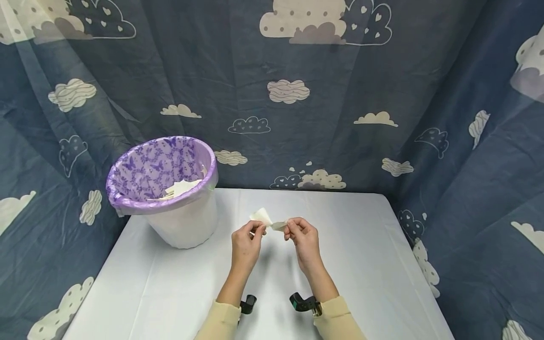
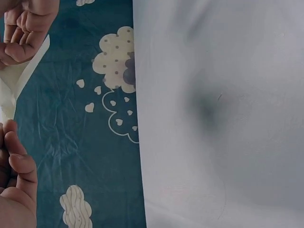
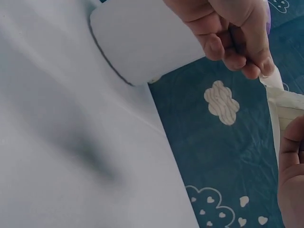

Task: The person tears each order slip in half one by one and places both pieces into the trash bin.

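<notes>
Between both hands, above the white table, is a cream piece of paper [image 1: 260,216] that looks creased or partly torn. My left hand [image 1: 246,245] pinches it between thumb and fingers on one side. On the other side, the fingertips of my right hand [image 1: 305,241] pinch a narrower part. The left wrist view has the paper [image 2: 9,90] stretched between the right hand [image 2: 31,28] at top and the left hand [image 2: 19,180] below. Fingers partly hide it; whether it is one piece or two, I cannot tell.
A white bin [image 1: 182,231] with a purple butterfly-patterned liner [image 1: 148,163] stands at the table's back left. Several cream paper pieces [image 1: 182,187] lie inside. Dark blue cloud-print curtains [image 1: 238,71] surround the white table [image 1: 365,264] behind and at the sides.
</notes>
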Action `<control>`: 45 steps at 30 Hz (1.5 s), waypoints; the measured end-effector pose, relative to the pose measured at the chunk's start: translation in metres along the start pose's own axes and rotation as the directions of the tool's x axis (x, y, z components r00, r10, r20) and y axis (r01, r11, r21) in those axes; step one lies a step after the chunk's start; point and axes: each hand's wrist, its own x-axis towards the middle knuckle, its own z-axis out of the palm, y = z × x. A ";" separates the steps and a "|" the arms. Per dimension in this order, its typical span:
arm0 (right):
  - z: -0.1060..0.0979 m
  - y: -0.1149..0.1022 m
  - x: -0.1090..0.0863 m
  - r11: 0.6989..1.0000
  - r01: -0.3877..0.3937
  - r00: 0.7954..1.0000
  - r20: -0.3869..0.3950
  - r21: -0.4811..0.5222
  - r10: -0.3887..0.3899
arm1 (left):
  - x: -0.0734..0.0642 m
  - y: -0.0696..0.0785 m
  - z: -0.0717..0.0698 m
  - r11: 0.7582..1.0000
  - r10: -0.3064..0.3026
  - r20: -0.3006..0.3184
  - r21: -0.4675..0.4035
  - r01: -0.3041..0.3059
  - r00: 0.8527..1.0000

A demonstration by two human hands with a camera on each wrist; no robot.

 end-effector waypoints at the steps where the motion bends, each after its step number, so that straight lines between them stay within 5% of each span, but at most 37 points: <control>1: 0.000 0.000 0.000 1.000 -0.001 1.000 0.000 -0.006 0.001 | -0.001 0.000 0.000 1.000 -0.007 -0.001 0.001 0.007 1.000; 31: 0.004 0.001 -0.001 0.961 0.135 0.990 0.005 -0.243 -0.138 | 0.008 -0.010 -0.011 0.992 -0.122 -0.037 -0.050 0.120 0.992; 45: -0.006 0.000 0.004 0.934 0.163 0.979 -0.064 -0.319 -0.193 | 0.011 -0.011 -0.014 0.983 -0.162 -0.047 -0.099 0.157 0.986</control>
